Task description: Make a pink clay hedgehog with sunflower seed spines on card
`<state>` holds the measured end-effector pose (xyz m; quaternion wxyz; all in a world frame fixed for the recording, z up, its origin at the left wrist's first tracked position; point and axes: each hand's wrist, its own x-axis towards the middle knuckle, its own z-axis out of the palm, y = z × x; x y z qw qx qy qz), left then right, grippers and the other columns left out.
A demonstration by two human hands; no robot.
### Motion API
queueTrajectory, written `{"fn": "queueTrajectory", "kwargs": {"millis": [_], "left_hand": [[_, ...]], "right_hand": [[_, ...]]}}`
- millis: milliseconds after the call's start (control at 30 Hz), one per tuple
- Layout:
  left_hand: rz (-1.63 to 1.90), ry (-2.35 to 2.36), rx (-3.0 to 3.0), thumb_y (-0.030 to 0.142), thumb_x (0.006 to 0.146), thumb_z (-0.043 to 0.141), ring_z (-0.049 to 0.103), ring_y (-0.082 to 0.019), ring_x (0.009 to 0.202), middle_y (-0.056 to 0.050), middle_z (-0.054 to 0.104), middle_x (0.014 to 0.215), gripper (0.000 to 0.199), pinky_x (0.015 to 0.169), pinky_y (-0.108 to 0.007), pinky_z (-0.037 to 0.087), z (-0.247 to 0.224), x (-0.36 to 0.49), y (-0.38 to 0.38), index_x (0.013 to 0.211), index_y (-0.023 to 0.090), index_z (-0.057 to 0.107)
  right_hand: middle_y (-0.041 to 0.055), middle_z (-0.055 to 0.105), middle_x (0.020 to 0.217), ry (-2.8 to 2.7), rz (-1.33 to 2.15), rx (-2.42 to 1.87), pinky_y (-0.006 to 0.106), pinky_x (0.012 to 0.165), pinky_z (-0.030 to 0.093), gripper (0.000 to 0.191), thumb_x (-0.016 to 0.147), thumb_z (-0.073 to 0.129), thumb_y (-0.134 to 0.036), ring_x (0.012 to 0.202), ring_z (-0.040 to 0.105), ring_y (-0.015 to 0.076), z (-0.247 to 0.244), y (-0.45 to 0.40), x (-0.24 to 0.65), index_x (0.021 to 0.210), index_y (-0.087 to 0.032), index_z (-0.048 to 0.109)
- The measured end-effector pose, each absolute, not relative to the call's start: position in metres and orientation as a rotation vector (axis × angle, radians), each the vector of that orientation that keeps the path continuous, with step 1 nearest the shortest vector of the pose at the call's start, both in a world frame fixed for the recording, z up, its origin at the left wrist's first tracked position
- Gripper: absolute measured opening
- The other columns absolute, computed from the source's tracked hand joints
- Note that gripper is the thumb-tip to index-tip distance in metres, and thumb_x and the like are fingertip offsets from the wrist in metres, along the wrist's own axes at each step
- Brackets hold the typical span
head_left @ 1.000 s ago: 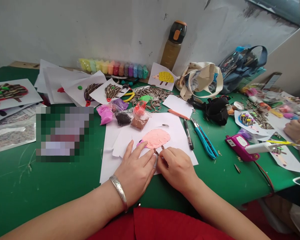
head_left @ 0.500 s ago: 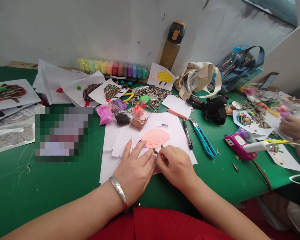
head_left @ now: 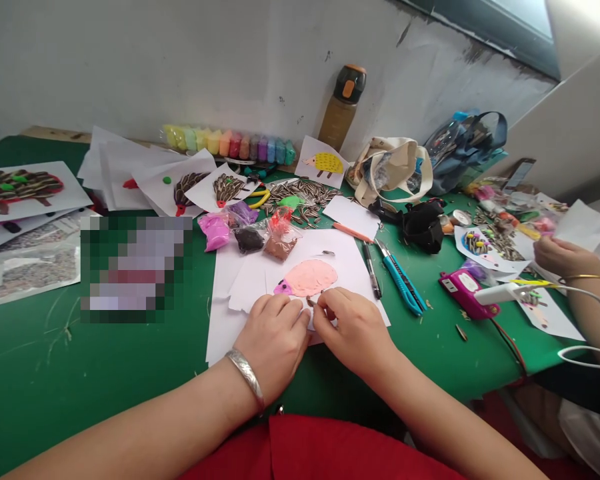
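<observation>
A pink clay hedgehog shape with a purple face and a dark eye lies on white paper. Just below its body, my right hand pinches a striped sunflower seed between thumb and fingers. My left hand rests on the paper beside it, its fingers curled inward and their tips hidden. Another sunflower seed lies on the paper above the hedgehog.
Behind the paper are bagged clays and a heap of sunflower seeds. To the right lie a pen, a blue utility knife and a magenta device. A bottle stands at the wall. Another person's hand holds paper.
My left hand has drawn back from the hedgehog's face, and its outstretched fingers have curled. My right hand keeps its pinch on the seed. The other person's hand has lifted a paper.
</observation>
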<state>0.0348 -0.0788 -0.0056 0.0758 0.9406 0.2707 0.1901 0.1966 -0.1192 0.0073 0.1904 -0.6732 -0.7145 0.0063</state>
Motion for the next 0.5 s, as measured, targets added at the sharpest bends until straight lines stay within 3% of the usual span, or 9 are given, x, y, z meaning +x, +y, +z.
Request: {"fn": "queueTrajectory", "kwargs": {"millis": [500], "left_hand": [[0.592,0.754,2.754,0.019,0.093,0.047,0.053,-0.024,0.085,-0.007,0.062,0.086,0.018,0.076,-0.044,0.048,-0.008,0.031,-0.077,0.089,0.014,0.064]], "right_hand": [[-0.0012,0.054,0.059,-1.913,0.051,-2.025,0.028,0.056,0.023,0.020,0.083,0.048,-0.020,0.056,0.044,0.0118,-0.010,-0.114,0.188,0.062,-0.020,0.048]]}}
